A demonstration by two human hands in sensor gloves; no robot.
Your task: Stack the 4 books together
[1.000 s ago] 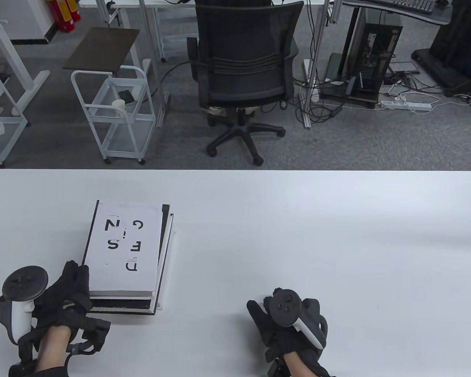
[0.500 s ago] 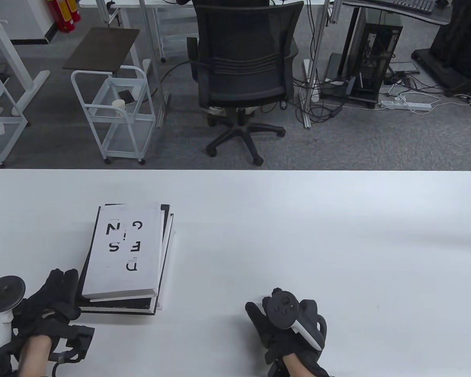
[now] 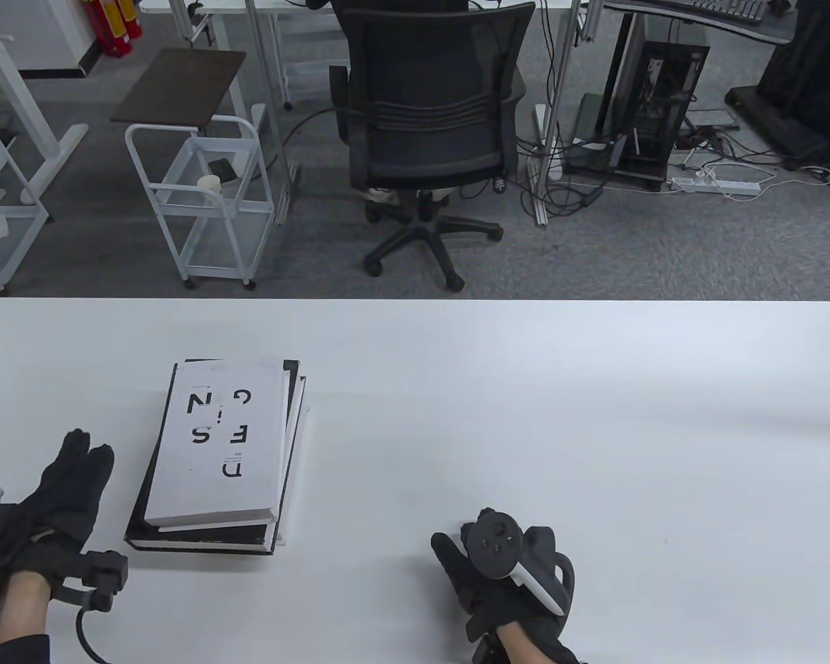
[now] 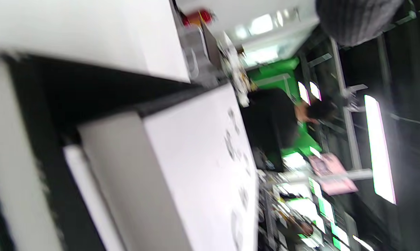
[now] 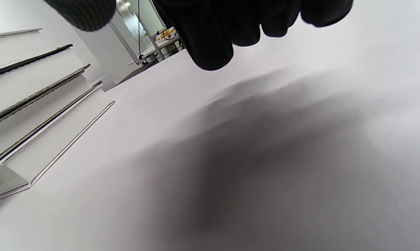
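Stack of books (image 3: 214, 456) is sitting on the white desk (image 3: 526, 415), toward its left end and nearer the front edge than the back. Top book (image 3: 214, 439) is showing a white cover with scattered black letters, turned slightly against the books under it. Bottom book (image 3: 200, 539) is black-covered with a black spine edge, sticking out past the others at the near-left corner. The right wrist view is catching the stack (image 5: 28, 115) edge-on: stepped white page blocks divided by thin dark cover lines.

Left hand (image 3: 48, 512) is lying on the desk just left of the stack, apart from it, fingers stretched forward and close together, gripping nothing. Right hand (image 3: 505, 574) is resting near the front edge, well right of the stack, fingers curled downward over bare desk, holding nothing; from these views I cannot tell how tightly they are closing.

Left tracker is running off the left frame edge. The left wrist view is blurring heavily: only white cover (image 4: 196, 167) and a black band are reading. An exact book count is hard to make out from above.
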